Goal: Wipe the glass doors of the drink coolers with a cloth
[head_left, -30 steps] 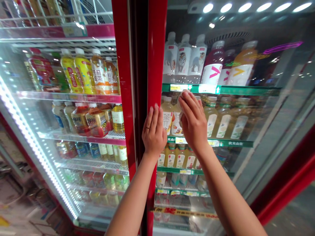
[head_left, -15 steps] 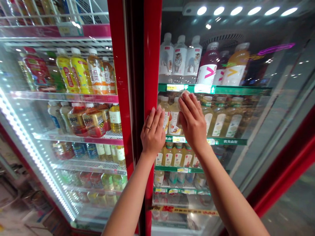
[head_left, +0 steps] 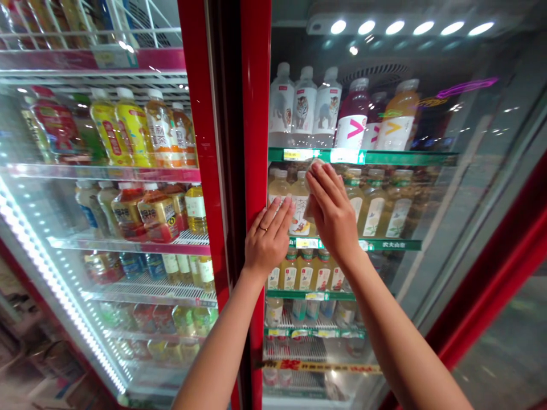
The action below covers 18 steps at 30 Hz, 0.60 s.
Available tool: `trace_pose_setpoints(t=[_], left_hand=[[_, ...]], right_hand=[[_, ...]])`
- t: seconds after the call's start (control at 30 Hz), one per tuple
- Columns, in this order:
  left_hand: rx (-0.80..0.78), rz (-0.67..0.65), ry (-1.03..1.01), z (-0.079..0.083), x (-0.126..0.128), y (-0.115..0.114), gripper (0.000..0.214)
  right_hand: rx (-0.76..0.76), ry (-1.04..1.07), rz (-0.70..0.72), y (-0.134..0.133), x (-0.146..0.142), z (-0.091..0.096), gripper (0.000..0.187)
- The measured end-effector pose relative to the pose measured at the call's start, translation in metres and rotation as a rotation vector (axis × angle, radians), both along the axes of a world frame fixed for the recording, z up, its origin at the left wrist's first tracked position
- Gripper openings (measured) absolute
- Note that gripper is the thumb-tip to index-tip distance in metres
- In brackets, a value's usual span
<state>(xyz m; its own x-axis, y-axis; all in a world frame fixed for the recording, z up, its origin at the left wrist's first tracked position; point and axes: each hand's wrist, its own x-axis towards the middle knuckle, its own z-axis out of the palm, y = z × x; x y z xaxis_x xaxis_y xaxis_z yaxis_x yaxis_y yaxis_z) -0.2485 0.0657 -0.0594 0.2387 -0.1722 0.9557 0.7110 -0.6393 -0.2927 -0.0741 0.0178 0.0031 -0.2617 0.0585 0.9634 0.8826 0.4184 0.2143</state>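
My left hand lies flat with fingers stretched out against the red frame and glass of the right cooler door; a ring shows on one finger. My right hand presses a small white cloth against the same glass, fingers flat over it, just below the upper green shelf strip. Behind the glass stand rows of drink bottles.
A second cooler to the left holds yellow, orange and red bottles on wire shelves, lit by an LED strip. White and juice bottles fill the right cooler's top shelf. A red door edge slants at the right.
My left hand has slid a little lower and tilted its fingers to the right. My right hand with the cloth stays at much the same spot on the glass. The view has shifted slightly.
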Motion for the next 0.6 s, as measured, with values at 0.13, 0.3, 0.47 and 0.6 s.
trace_pose_setpoints(t=[0.13, 0.3, 0.47, 0.6], left_hand=[[-0.020, -0.001, 0.012, 0.000, -0.001, 0.000, 0.078], [-0.037, -0.026, 0.013, -0.001, -0.001, 0.002, 0.078], [-0.031, -0.044, 0.015, 0.000, -0.002, 0.002, 0.078], [-0.038, -0.066, 0.017, -0.001, -0.002, 0.003, 0.080]], right_hand=[[-0.071, -0.056, -0.013, -0.005, 0.000, -0.005, 0.082], [-0.084, -0.025, -0.025, -0.013, 0.017, -0.019, 0.081], [-0.063, 0.074, -0.031, -0.008, 0.012, -0.005, 0.076], [-0.079, 0.020, -0.028, -0.011, 0.009, -0.007, 0.077]])
